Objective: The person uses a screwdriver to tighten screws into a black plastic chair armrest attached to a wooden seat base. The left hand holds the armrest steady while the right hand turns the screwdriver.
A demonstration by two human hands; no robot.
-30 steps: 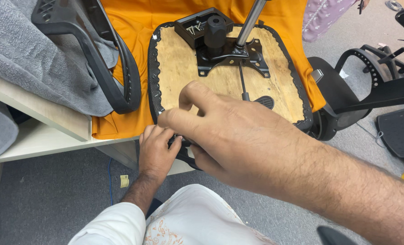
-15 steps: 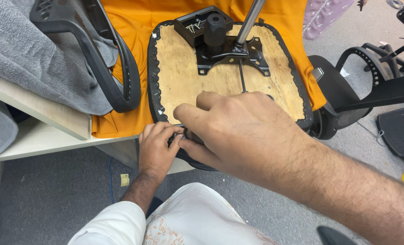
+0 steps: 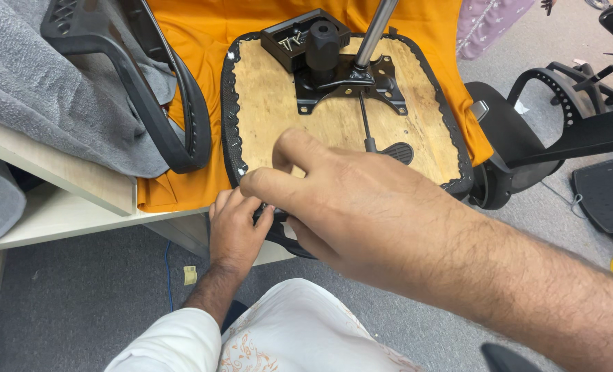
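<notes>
An upturned chair seat (image 3: 279, 117) lies on an orange cloth (image 3: 196, 41), its bare plywood underside facing up and ringed with stapled black fabric. A black mechanism plate (image 3: 344, 79) with a metal gas cylinder (image 3: 375, 31) is bolted to it, and a lever (image 3: 389, 148) sticks out toward me. My left hand (image 3: 234, 231) grips the seat's near edge from below. My right hand (image 3: 348, 207) hovers over the same edge, with its thumb raised and its fingers curled down beside the left fingers. What lies under them is hidden.
A small black tray of screws (image 3: 289, 41) sits at the seat's far end. A black armrest (image 3: 148, 103) rests on grey fabric (image 3: 44, 89) at the left. The white table (image 3: 58, 213) ends just before me. Black chair parts (image 3: 561, 117) stand on the floor at the right.
My right hand dropped to the seat's near edge beside my left hand, then its thumb and forefinger lifted and spread a little. My left hand stayed on the edge.
</notes>
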